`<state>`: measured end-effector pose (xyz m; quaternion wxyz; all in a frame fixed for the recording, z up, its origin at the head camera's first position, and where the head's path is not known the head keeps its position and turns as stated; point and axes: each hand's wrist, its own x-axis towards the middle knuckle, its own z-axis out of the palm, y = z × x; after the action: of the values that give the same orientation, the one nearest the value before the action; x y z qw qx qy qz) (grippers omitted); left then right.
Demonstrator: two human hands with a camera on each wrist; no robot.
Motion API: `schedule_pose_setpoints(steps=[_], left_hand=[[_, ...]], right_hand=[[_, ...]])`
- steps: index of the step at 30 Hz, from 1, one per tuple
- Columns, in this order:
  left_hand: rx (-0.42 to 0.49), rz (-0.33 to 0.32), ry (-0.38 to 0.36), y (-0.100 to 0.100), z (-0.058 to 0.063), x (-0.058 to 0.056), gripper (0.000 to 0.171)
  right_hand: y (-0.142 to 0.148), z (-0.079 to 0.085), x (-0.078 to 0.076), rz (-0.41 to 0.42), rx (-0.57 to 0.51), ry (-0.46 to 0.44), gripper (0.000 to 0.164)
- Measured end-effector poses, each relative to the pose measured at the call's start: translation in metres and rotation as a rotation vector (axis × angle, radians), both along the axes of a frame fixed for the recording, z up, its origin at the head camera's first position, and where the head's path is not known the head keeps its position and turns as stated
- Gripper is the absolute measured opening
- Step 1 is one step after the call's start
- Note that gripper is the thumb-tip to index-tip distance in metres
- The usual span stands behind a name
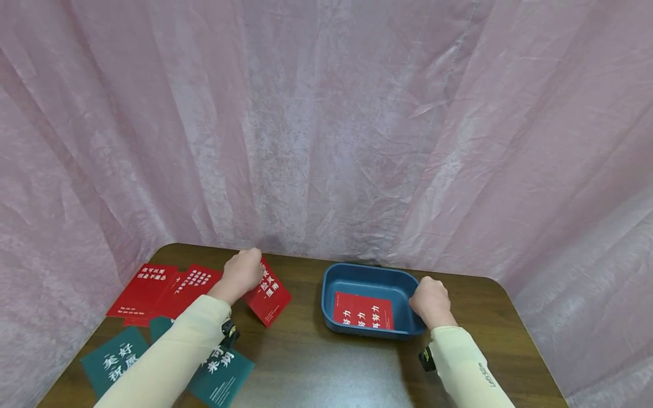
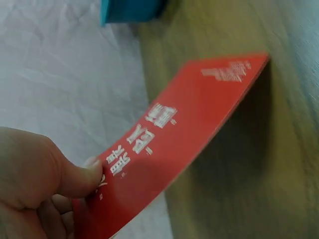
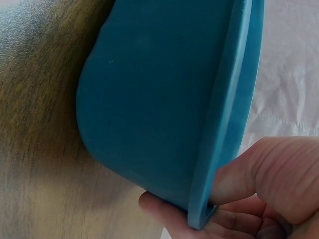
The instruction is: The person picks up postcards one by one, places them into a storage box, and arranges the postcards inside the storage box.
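Observation:
Between thumb and curled fingers, my left hand (image 1: 242, 273) pinches a red card (image 1: 268, 296) with white Chinese characters. In the left wrist view this card (image 2: 164, 134) slants over the wooden table, its shadow beneath it. The right hand (image 1: 429, 302) grips the right end of a blue rectangular tub (image 1: 369, 271), thumb inside the rim and fingers outside, as the right wrist view shows on the tub's wall (image 3: 149, 99). Inside the tub lies another red card (image 1: 363, 309) printed with white characters.
On the table (image 1: 306, 362), overlapping red cards (image 1: 143, 292) lie at the far left. Nearer, dark green cards (image 1: 114, 360) with white writing are partly covered by my left sleeve (image 1: 168, 357). A pink curtain (image 1: 326, 130) hangs along the table's back edge.

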<state>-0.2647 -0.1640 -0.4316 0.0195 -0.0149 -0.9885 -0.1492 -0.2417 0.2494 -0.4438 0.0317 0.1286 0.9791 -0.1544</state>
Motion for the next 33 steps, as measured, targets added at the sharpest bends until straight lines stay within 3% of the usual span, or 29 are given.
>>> schedule_pose_setpoints(steps=[8,17,22,26,33], left_hand=[[0.138,-0.029,0.125,0.017,0.025,0.007,0.024],[0.308,-0.002,0.273,0.035,0.048,0.014,0.029],[0.391,0.008,0.399,0.046,0.058,0.016,0.033],[0.455,0.024,0.497,0.055,0.064,0.017,0.025],[0.551,0.030,0.568,0.070,0.069,0.016,0.021]], right_hand=[[0.000,-0.001,0.002,-0.006,-0.006,-0.013,0.027],[0.001,-0.001,0.002,-0.004,0.001,-0.001,0.026],[0.001,0.000,0.003,0.006,0.002,0.003,0.025],[0.001,0.000,0.003,0.002,0.002,-0.004,0.025],[0.000,0.000,0.002,0.004,-0.009,-0.001,0.022]])
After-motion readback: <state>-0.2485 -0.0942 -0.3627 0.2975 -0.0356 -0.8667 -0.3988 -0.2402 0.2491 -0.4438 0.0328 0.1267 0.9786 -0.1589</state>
